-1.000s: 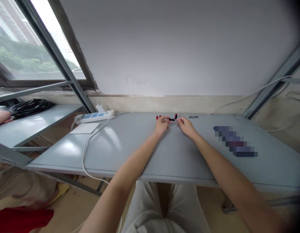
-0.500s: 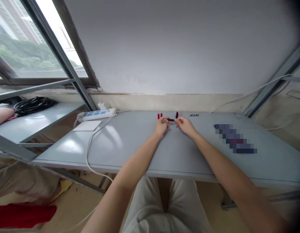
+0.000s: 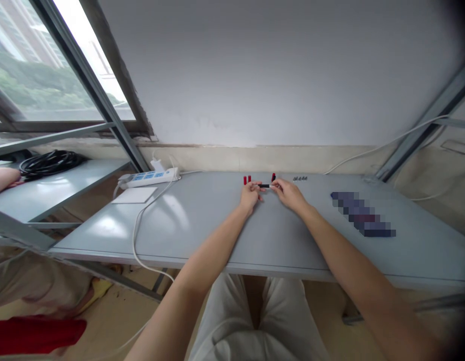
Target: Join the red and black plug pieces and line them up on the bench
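Note:
My left hand [image 3: 249, 197] is closed around the left end of a slim pen-like rod [image 3: 263, 186]. The rod lies level, black in the middle with pale ends, above the far part of the grey table [image 3: 277, 240]. At its right end, the fingers of my right hand [image 3: 289, 193] pinch a pale section. Two small red cylinders [image 3: 249, 179] stand just behind my left hand. Beyond the right fingers is a red-and-black piece [image 3: 273, 177], partly hidden. Several small dark pieces [image 3: 300, 178] sit in a row to the right, too small to name.
A white power strip [image 3: 153, 176] and a white flat rectangle [image 3: 135, 195] lie on the left, with a cable [image 3: 136, 228] running over the front edge. A blurred dark item [image 3: 362, 214] lies on the right. Another person's arm [image 3: 5, 180] rests by coiled black cable [image 3: 52, 163].
My right fingers have shifted slightly right along the rod. A pale section now shows between them and the black part. My left hand stays in place.

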A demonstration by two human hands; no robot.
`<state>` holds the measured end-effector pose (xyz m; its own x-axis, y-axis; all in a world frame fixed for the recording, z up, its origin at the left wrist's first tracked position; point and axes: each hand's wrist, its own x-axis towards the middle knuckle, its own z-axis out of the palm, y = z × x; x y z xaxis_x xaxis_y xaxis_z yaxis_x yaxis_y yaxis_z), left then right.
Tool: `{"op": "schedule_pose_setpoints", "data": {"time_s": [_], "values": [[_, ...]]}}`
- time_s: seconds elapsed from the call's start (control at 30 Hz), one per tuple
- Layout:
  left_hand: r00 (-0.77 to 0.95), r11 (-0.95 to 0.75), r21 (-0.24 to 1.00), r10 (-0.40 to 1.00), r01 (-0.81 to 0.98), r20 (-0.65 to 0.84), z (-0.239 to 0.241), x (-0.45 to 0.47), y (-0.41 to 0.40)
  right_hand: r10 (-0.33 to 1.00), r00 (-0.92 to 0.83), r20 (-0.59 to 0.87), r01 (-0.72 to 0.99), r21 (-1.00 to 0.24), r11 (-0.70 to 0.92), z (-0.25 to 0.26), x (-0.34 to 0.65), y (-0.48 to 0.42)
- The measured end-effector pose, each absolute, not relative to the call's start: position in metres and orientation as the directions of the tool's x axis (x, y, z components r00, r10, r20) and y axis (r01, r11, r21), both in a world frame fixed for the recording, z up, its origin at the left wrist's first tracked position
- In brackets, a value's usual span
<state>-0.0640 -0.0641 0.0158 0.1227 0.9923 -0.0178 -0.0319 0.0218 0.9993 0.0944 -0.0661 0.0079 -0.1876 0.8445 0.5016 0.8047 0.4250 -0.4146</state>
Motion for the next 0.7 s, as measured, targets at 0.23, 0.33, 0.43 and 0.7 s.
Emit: {"op": "schedule_pose_setpoints", "data": {"time_s": [0.23,0.33,0.43,0.7], "values": [[0.106,0.011,1.0,0.994,-0.026,-0.009,0.0122,-0.0645,-0.0619,0.837,-0.212,0.505,0.833,-0.355,0.425,0.0113,0.0962,-0.0692],[0.099,0.0,1.0,0.995,-0.019,0.002,0.0097,-0.0644,-0.0597,0.831,-0.225,0.509,0.833,-0.343,0.435,0.013,0.0953,-0.0702],[0.083,0.0,1.0,0.997,-0.024,0.002,0.0084,-0.0638,-0.0584,0.83,-0.231,0.507,0.832,-0.34,0.439,0.0133,0.0947,-0.0707],[0.083,0.026,0.998,0.996,-0.052,-0.022,0.0094,-0.063,-0.0579,0.797,-0.296,0.527,0.781,-0.348,0.519,0.0111,0.096,-0.0707]]}}
